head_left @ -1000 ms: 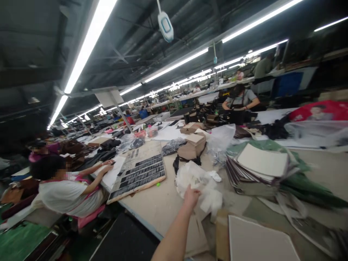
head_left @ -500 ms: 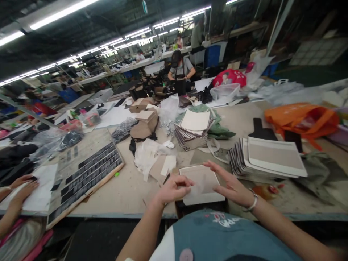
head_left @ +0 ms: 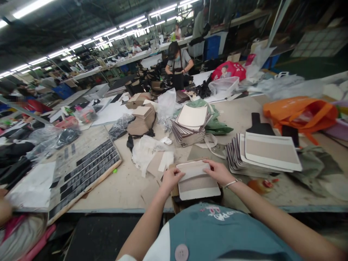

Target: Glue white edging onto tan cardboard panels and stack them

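Holding a white strip (head_left: pixel 193 172) between them, the left hand (head_left: pixel 172 179) and the right hand (head_left: pixel 219 172) pinch it narrowly near its two ends. It is over the upper part of a panel (head_left: pixel 199 189), near the front edge of the table (head_left: pixel 130 190). To the right lies a stack (head_left: pixel 236 156) of similar panels.

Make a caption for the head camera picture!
Left hand and right hand hold a pale strip over a beige panel at a worktable.

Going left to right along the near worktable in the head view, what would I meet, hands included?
Board with dark strips, crumpled white plastic, left hand, beige-and-white panel, right hand, stack of panels, orange tote bag.
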The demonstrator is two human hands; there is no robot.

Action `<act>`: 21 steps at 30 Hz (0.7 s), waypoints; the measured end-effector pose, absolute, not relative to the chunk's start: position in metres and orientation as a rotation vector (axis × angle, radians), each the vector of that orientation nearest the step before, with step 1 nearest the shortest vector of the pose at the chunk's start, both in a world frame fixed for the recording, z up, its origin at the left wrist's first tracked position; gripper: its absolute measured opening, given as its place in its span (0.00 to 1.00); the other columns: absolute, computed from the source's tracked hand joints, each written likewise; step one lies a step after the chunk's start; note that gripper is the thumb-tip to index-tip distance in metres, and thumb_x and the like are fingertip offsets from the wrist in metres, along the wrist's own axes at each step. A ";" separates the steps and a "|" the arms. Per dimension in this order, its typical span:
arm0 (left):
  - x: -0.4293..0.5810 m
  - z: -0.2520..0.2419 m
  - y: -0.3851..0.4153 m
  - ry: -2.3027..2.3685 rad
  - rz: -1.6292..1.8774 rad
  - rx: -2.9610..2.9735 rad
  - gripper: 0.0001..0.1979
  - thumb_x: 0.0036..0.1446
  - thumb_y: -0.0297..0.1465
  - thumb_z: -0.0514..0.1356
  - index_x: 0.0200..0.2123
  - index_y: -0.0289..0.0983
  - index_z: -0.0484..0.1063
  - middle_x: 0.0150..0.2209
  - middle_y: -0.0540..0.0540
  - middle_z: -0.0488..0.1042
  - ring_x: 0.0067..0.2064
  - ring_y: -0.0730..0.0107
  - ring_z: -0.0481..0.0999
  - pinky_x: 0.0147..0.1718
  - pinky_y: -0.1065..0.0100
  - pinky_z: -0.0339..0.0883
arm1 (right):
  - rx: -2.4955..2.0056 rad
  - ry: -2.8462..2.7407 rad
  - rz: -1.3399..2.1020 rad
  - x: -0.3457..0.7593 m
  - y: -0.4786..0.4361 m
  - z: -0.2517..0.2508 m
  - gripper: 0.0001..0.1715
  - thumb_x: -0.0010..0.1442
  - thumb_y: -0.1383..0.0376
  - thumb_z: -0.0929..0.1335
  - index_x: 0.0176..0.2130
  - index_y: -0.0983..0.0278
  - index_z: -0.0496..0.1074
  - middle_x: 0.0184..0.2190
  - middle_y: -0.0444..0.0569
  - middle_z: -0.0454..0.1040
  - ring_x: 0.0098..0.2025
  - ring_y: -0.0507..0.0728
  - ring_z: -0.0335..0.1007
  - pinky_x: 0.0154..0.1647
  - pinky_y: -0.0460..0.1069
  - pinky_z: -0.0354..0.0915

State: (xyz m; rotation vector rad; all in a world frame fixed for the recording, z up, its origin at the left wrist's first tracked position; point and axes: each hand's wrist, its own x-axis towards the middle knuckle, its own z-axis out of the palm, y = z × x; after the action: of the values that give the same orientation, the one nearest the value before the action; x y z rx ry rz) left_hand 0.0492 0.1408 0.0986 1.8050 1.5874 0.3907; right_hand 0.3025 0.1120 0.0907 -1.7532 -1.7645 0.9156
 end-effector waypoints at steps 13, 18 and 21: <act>0.069 0.087 0.162 1.870 0.272 2.076 0.10 0.53 0.36 0.57 0.26 0.38 0.72 0.32 0.47 0.72 0.37 0.65 0.71 0.37 0.67 0.59 | -2.234 -2.081 0.450 0.292 0.137 0.098 0.32 0.58 0.57 0.62 0.60 0.61 0.58 0.36 0.53 0.74 0.42 0.62 0.68 0.41 0.52 0.59; 0.070 0.082 0.162 1.901 0.218 2.168 0.10 0.54 0.36 0.56 0.27 0.38 0.72 0.33 0.46 0.72 0.39 0.64 0.71 0.38 0.66 0.59 | -2.295 -2.076 0.382 0.292 0.137 0.096 0.33 0.58 0.54 0.63 0.60 0.63 0.57 0.39 0.56 0.73 0.43 0.63 0.67 0.41 0.55 0.58; 0.070 0.078 0.161 1.916 0.262 2.185 0.09 0.54 0.37 0.56 0.29 0.38 0.71 0.34 0.46 0.71 0.40 0.63 0.70 0.40 0.65 0.60 | -2.301 -2.056 0.329 0.294 0.135 0.092 0.36 0.57 0.51 0.63 0.59 0.63 0.57 0.43 0.56 0.71 0.45 0.64 0.65 0.42 0.55 0.58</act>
State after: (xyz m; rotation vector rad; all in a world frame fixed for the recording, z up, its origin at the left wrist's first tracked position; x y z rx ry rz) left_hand 0.0697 0.1612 0.0781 2.1848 1.9164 0.2624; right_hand 0.2944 0.1353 0.0922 -2.3007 -2.0564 0.3287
